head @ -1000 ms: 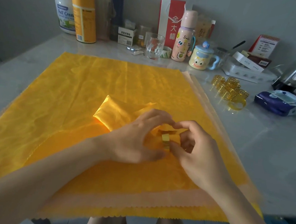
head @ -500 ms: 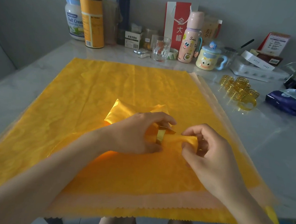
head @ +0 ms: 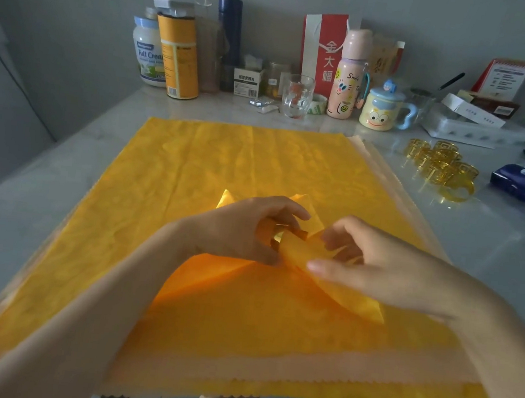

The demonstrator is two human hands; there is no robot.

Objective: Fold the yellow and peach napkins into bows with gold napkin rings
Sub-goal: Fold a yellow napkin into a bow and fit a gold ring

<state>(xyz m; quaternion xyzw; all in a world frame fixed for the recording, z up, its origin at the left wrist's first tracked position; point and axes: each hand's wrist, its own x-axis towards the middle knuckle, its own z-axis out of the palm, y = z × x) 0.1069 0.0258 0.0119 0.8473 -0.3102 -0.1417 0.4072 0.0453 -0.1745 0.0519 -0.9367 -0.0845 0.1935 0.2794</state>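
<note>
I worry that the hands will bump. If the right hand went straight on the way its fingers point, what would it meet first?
Probably the left hand, which grips the folded yellow napkin at its middle, just ahead of the fingertips of the right hand. Depth is hard to judge here.

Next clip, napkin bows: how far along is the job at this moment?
Done: no finished bow lies in view. In hand: one folded yellow napkin, gripped at its middle by the left hand while the right hand pinches one wing; the middle is hidden by fingers. Left: the flat yellow napkin on top of the stack, peach napkin edges showing beneath it, and the gold rings piled to the right, unused.
</note>
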